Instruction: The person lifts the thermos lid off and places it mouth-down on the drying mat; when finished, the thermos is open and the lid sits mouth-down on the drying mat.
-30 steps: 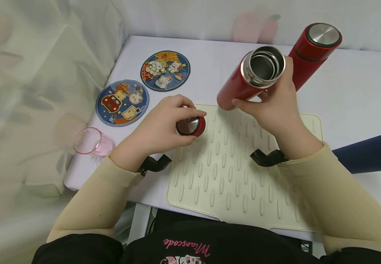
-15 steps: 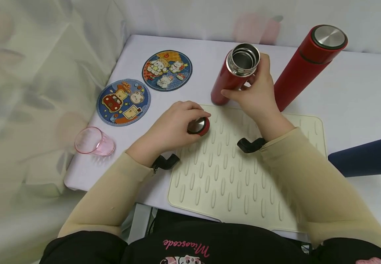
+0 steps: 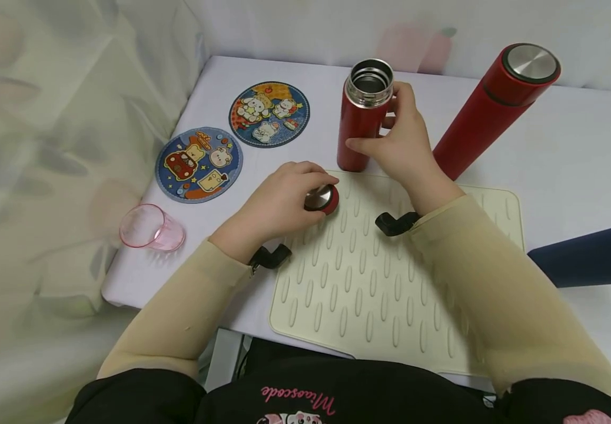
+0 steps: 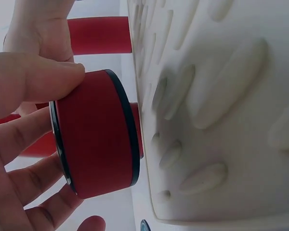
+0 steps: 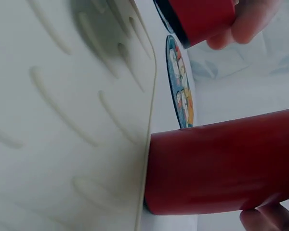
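My left hand pinches a red lid with a brushed steel top, thumb on one side and fingers on the other. In the left wrist view the lid hangs just over the mat's edge, its dark rim toward the mat. My right hand grips an uncapped red thermos flask around its side. This flask stands upright on the table just behind the mat, its steel mouth bare. The right wrist view shows the flask's lower body beside the mat; its mouth is out of that view.
A cream ribbed mat lies in front of me. Right of my right hand stands a capped red thermos flask. A dark blue cylinder reaches in from the right edge. Two round cartoon coasters and a pink glass are on the left.
My right hand has moved the uncapped flask left, away from the capped one, and it has gone from tilted to upright. My left hand has carried the lid slightly right over the mat.
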The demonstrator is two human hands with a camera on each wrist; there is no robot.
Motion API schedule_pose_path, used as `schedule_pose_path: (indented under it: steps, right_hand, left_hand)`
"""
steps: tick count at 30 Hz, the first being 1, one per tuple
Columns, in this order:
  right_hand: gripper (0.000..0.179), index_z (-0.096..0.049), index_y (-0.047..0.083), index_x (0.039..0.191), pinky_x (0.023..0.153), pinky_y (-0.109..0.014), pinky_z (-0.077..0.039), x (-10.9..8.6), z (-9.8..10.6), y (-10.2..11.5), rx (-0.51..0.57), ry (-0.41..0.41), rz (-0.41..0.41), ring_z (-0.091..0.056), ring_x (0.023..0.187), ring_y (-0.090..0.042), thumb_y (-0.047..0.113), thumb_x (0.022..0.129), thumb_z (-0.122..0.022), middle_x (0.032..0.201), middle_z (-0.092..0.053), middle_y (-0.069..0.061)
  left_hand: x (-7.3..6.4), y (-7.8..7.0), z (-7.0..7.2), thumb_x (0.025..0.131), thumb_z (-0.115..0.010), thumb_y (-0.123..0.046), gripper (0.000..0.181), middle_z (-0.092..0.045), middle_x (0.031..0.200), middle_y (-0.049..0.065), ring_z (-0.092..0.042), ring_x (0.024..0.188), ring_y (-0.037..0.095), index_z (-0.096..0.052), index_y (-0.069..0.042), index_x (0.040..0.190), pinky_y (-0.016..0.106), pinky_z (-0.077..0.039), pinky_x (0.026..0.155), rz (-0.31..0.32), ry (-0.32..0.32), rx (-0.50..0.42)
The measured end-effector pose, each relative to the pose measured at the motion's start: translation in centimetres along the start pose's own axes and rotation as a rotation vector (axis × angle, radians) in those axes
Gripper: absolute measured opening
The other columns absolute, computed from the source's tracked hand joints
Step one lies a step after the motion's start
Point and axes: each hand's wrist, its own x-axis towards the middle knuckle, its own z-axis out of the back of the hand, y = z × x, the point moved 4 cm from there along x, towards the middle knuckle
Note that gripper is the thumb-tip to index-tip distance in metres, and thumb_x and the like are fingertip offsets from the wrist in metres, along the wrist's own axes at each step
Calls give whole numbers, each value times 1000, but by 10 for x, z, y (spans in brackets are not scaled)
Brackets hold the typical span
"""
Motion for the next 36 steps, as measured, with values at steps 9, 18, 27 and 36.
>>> schedule_pose_path:
  steps: [9,18,27,36]
  right_hand:
    - [95,-30,30,166,109,-40,-51,6,-4,3,-131,5,-38,-56,136,-22,37,93,-89,162,-52,-3]
    - [96,-26,32,169,117,-41,-50,4,-4,0,-122,6,-65,-55,146,-22,37,95,-87,167,-48,-2]
    - [102,-20,37,171,119,-39,-50,-4,-4,2,-31,-10,-85,-53,151,-19,31,95,-88,174,-40,1]
    - [105,-20,40,170,115,-38,-53,-32,9,2,56,-42,-87,-57,143,-19,21,93,-89,165,-46,-1]
  left_hand:
    - [6,0,-1,95,-84,-28,56,-70,145,6,-62,134,30,-71,-17,149,46,-49,117,19,6,33]
    - [11,0,-8,96,-84,-28,57,-72,147,5,-66,132,29,-69,-16,150,46,-51,116,36,45,82]
    - [16,0,-15,97,-84,-28,59,-69,153,3,-65,138,30,-67,-17,153,48,-50,119,32,79,109]
    - [17,-1,-19,97,-86,-29,66,-68,155,2,-63,141,28,-63,-17,157,46,-47,122,53,90,91]
